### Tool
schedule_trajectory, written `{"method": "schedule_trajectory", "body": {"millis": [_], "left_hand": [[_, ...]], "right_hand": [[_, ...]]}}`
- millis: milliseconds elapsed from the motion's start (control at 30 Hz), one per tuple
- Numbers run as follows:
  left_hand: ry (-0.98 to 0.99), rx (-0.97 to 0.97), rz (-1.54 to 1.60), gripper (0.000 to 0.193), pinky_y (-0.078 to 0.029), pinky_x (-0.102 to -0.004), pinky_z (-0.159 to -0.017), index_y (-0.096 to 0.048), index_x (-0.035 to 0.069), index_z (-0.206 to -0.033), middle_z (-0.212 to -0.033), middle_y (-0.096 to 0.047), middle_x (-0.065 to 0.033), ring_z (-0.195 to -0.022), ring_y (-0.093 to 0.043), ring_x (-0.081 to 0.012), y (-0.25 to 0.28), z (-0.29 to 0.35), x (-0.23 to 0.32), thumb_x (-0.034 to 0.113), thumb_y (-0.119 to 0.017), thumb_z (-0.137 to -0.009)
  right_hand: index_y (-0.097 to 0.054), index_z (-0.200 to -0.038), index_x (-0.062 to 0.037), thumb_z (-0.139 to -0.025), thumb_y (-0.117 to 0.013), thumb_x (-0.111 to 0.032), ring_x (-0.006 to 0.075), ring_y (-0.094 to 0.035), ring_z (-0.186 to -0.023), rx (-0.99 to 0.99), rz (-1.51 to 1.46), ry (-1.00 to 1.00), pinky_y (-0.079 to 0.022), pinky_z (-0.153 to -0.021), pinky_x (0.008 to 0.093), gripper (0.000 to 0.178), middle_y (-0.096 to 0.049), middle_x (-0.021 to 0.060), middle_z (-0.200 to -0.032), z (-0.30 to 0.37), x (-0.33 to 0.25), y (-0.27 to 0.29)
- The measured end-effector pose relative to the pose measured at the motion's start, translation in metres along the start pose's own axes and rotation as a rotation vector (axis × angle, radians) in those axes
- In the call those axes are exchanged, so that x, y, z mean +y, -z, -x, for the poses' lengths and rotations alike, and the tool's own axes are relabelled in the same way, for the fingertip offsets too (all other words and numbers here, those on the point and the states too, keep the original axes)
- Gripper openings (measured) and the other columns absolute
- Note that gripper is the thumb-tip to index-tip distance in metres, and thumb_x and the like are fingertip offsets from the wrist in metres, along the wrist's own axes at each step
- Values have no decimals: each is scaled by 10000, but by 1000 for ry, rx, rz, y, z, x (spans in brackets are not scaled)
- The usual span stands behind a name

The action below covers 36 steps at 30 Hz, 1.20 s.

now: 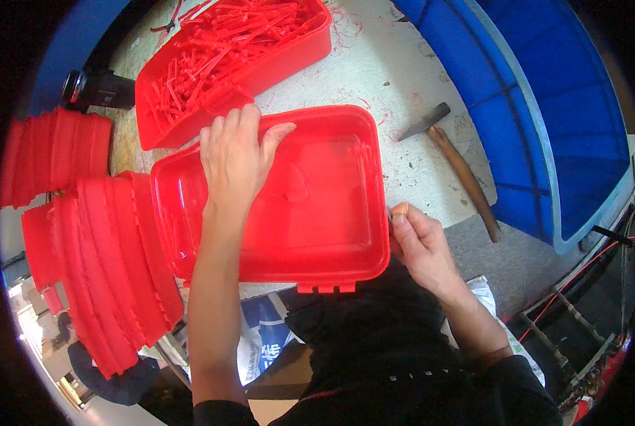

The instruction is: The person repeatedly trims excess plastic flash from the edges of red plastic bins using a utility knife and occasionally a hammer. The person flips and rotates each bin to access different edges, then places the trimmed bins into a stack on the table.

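Note:
A shallow red plastic box (317,206), hollow side up, lies in front of me with hinge tabs on its near edge. My left hand (236,149) reaches across it and grips its far-left rim, fingers bent over the edge and thumb apart. At the box's right wall my right hand (420,245) is closed in a pinch. Between its thumb and forefinger a small dark, thin bit shows against the rim; most of it is hidden by the fingers. Just beyond the box stands a red bin (289,67) heaped with red plastic scraps (225,50).
Nested red box parts (111,263) stand stacked at left, with another stack (62,153) behind. A hammer (466,174) with a wooden handle lies on the worktop (424,170), right of the box. A large blue tub (502,106) borders the right side. A black object (97,90) sits far left.

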<state>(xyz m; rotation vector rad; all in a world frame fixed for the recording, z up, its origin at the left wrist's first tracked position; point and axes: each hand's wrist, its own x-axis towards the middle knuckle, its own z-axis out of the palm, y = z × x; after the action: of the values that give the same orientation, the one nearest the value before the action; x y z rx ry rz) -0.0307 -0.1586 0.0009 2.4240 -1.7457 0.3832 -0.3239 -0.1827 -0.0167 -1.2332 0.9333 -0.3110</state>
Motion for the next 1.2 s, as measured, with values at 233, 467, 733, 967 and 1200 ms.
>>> {"method": "schedule_trajectory", "body": {"millis": [233,467,733,967,1200], "left_hand": [[26,-3,65,485,-415,-436,-750,-621,28,-922,-841,-631,-124,-824,-578,-305,2,2,-2,501,-711,-870],[5,68,96,444,-408,-416,-731,-669,37,-917,-818,-645,-112,-800,-584,-281,4,3,-2,474,-719,-855],[53,25,167,496,-427,-432,-788,-668,15,-992,-899,-661,-143,-881,-598,-308,0,5,-5,495,-694,-870],[63,43,165,523,-432,-424,-785,-693,12,-1068,-897,-679,-153,-866,-615,-295,-2,7,-3,502,-679,-884],[73,46,142,537,-436,-425,-778,-701,23,-1109,-898,-689,-155,-880,-630,-288,-5,6,-4,514,-664,-894]], "right_hand": [[-586,-974,-34,-962,-563,-62,374,-652,-688,-386,469,31,-524,-618,410,38,-592,171,-755,71,-12,1],[-638,-998,-6,-1013,-520,-88,265,-689,-642,133,849,416,-536,-596,367,144,-660,138,-745,-8,-67,22],[-630,-982,-51,-991,-549,-178,428,-678,-743,259,1218,341,-539,-651,520,151,-692,246,-840,-47,-92,-5],[-619,-925,-37,-984,-562,-168,444,-658,-701,321,1245,284,-511,-619,537,155,-660,260,-750,-37,-86,-9],[-642,-959,9,-1008,-547,-131,379,-704,-753,256,1271,133,-530,-636,421,176,-697,225,-830,-1,-83,-19]]}}
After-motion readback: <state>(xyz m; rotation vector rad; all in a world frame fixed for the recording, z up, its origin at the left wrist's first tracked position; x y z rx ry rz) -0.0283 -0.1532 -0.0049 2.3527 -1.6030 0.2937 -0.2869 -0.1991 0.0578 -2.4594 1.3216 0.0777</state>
